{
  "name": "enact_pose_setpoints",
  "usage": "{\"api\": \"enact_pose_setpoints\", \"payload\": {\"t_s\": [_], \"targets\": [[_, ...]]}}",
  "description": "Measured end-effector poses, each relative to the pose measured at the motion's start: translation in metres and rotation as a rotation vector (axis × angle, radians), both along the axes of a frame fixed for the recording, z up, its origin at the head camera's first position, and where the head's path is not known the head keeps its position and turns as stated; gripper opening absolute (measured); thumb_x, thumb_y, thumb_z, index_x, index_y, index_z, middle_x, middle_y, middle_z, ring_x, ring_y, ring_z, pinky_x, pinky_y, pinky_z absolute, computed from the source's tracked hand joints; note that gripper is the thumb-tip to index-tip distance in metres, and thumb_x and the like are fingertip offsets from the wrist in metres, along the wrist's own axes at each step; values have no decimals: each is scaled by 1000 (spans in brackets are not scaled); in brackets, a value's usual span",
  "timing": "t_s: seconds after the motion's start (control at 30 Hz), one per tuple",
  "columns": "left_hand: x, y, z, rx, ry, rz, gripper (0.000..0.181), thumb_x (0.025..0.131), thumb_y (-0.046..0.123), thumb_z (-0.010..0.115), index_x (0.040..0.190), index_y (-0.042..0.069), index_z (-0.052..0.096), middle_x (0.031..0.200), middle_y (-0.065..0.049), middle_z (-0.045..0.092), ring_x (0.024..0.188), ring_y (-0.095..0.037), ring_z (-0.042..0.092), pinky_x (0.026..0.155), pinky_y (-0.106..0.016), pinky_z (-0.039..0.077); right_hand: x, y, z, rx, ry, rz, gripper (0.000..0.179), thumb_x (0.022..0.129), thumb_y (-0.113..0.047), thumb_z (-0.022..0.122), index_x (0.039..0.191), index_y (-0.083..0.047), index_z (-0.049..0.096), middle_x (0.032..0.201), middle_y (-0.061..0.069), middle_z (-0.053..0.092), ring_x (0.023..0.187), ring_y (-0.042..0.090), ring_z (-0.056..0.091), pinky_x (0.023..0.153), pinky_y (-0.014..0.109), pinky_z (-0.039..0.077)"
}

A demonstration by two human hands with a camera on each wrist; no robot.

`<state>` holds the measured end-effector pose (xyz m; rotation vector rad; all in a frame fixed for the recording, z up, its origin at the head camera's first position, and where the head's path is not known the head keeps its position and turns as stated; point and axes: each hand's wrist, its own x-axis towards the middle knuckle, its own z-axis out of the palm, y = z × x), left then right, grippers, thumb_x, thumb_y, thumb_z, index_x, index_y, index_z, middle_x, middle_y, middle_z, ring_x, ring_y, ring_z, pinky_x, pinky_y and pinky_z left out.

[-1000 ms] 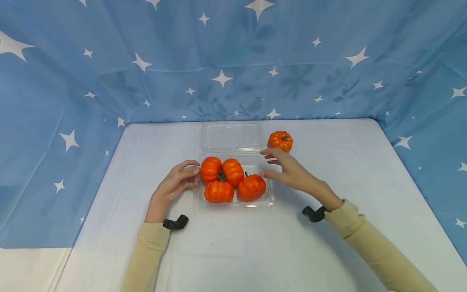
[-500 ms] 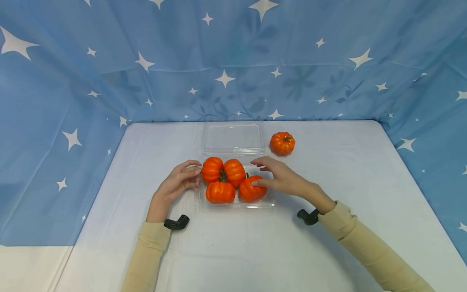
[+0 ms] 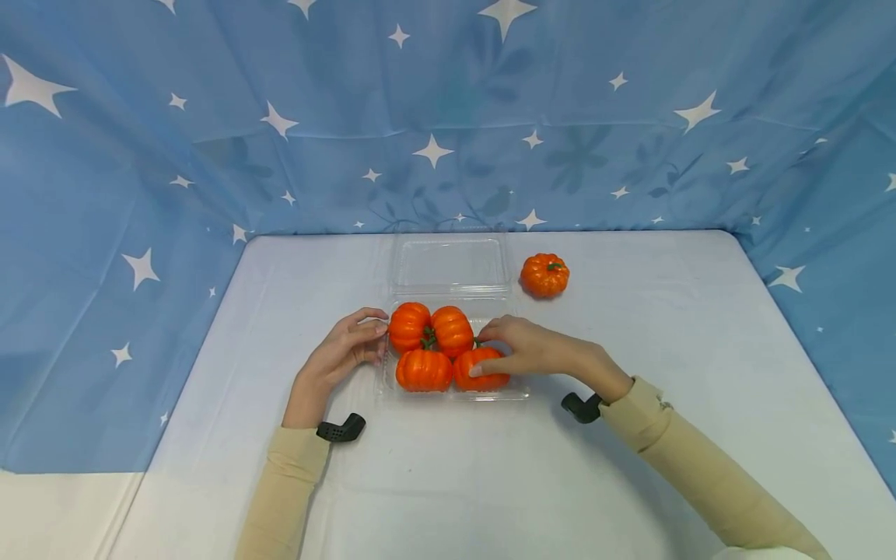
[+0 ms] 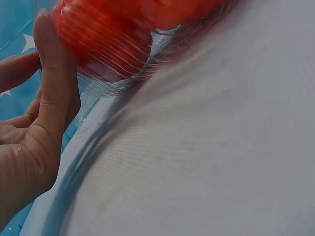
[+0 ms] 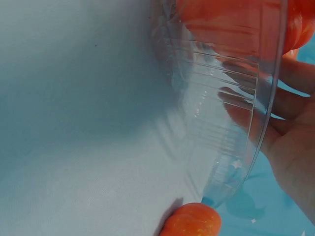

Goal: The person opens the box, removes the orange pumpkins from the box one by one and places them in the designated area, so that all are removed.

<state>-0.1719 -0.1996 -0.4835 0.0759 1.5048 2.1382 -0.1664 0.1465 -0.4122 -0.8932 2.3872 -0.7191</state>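
Several small orange pumpkins sit in a clear plastic clamshell box [image 3: 514, 396] on the table. My right hand [image 3: 526, 347] reaches into the box's right end and grips the front right pumpkin [image 3: 495, 383], thumb on its front and fingers behind. In the right wrist view the fingers [image 5: 241, 110] show through the clear wall. My left hand [image 3: 341, 348] rests at the box's left side, fingers relaxed, beside the back left pumpkin [image 3: 409, 327]. The left wrist view has the left thumb [image 4: 49, 54] lying along the clear wall. Another pair of pumpkins, back middle [image 3: 452, 330] and front left [image 3: 423, 371], fills the left half.
Behind the box its clear lid [image 3: 450, 262] lies opened back. One more pumpkin [image 3: 544, 275] stands on the white table [image 3: 434, 482], right of the lid. A blue star-patterned curtain [image 3: 350, 117] hangs along the table's back and sides.
My right hand has moved left and down from over the box's right edge and taken hold of the front right pumpkin, which has tilted slightly. The left hand has stayed in place.
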Motion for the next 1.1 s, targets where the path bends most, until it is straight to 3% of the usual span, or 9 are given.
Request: {"api": "enact_pose_setpoints", "payload": {"t_s": [0.2, 0.4, 0.63, 0.83, 1.1], "targets": [[0, 1, 0, -2, 4, -1, 23, 107, 1, 47, 129, 1, 43, 80, -4, 64, 65, -14, 61, 56, -24, 56, 3, 0, 2, 28, -17, 17, 61, 91, -51, 75, 127, -2, 66, 122, 7, 70, 111, 24, 63, 101, 44, 55], [-2, 1, -4, -2, 16, -2, 22, 107, 1, 47, 128, 6, 44, 83, -3, 64, 66, -14, 60, 57, -25, 55, 8, 1, 4, -36, -27, 39, 64, 87, -48, 80, 130, -3, 65, 124, 5, 70, 110, 20, 64, 101, 42, 56], [-1, 0, -3, 19, 17, -2, 22, 106, 1, 48, 127, 5, 45, 83, -3, 64, 64, -14, 61, 57, -25, 56, 11, 2, 8, -46, -51, 62, 69, 87, -45, 81, 137, -3, 59, 128, 5, 68, 114, 19, 63, 101, 40, 56], [-1, 0, -2, 22, 22, -13, 21, 107, 0, 46, 127, 5, 43, 80, -4, 63, 63, -15, 62, 56, -26, 57, 12, 4, 12, -75, -61, 89, 62, 91, -37, 79, 139, -5, 56, 132, 5, 66, 113, 18, 62, 97, 34, 57], [0, -1, -4, 34, 33, -31, 21, 106, -2, 44, 126, 5, 42, 83, -4, 63, 64, -16, 63, 57, -28, 59, 17, 12, 15, -135, -60, 63, 57, 90, -29, 81, 139, -9, 58, 135, 6, 65, 117, 22, 63, 95, 39, 59]]}}
